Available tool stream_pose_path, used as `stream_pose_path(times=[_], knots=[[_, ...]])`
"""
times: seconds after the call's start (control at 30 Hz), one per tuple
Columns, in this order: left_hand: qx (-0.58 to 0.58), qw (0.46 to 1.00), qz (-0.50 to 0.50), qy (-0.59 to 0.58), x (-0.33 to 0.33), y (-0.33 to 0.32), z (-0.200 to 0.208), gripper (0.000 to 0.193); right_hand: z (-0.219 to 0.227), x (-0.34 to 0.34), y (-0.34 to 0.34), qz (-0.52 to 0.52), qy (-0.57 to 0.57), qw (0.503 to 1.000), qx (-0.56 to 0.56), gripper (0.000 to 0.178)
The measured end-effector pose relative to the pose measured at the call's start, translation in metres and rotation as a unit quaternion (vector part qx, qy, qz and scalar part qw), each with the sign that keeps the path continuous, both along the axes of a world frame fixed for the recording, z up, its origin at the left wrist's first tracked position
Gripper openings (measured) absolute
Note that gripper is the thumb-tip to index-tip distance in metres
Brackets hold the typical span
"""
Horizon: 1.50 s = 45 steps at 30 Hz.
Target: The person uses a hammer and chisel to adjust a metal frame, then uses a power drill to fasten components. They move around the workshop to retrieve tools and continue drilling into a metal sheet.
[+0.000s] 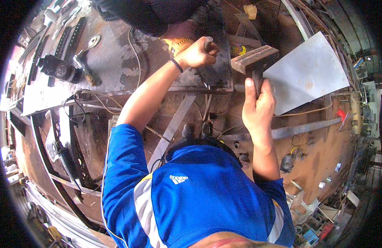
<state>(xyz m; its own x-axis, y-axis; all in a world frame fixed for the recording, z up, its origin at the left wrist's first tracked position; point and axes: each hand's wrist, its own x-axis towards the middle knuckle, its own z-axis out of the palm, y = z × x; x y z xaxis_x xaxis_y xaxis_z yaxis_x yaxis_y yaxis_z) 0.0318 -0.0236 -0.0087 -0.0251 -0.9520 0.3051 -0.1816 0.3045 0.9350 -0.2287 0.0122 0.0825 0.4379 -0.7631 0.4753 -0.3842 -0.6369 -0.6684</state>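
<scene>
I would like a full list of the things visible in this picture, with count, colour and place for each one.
Metal workbench: one, rusty grey, across the top.
Metal sheet: one, pale grey, upper right, by the right hand.
Ribbed metal block: one, brown, beside the sheet.
Black tool body: one, black, on the bench at left.
Hammer: one, dark, right of the black tool body.
Cables: several, dark, over the bench edge.
Flat steel bar: one, grey, leaning below the bench.
Left hand: grips a dark handle of a yellow tool.
Right hand: grips a dark upright piece at the sheet's edge.
</scene>
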Motion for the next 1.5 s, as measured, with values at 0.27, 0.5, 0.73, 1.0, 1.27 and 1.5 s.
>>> stream_pose_path(times=[0.27, 0.5, 0.73, 1.0, 1.27, 1.5], knots=[[-0.027, 0.996, -0.045, -0.074, -0.004, -0.012, -0.002, 0.029, -0.003, -0.010, -0.005, -0.024, 0.048, 0.997, 0.051, 0.033], [0.014, 0.981, -0.089, -0.174, -0.001, -0.009, 0.009, 0.021, 0.060, -0.020, -0.018, 0.013, -0.155, 0.988, -0.021, 0.038], [0.005, 0.975, -0.032, -0.222, -0.015, -0.008, -0.011, 0.022, -0.063, 0.006, -0.024, -0.007, 0.265, 0.961, 0.079, 0.042], [0.023, 0.981, -0.044, -0.186, -0.014, -0.004, 0.018, 0.022, -0.002, -0.031, -0.031, -0.114, 0.003, 0.993, 0.000, 0.032], [0.013, 0.993, -0.038, -0.109, 0.000, -0.006, 0.009, 0.026, -0.008, -0.030, -0.034, -0.088, -0.021, 0.995, 0.029, 0.031], [0.024, 0.988, -0.076, -0.134, 0.003, -0.004, 0.016, 0.024, -0.018, -0.021, -0.026, -0.061, 0.016, 0.997, 0.033, 0.033]])
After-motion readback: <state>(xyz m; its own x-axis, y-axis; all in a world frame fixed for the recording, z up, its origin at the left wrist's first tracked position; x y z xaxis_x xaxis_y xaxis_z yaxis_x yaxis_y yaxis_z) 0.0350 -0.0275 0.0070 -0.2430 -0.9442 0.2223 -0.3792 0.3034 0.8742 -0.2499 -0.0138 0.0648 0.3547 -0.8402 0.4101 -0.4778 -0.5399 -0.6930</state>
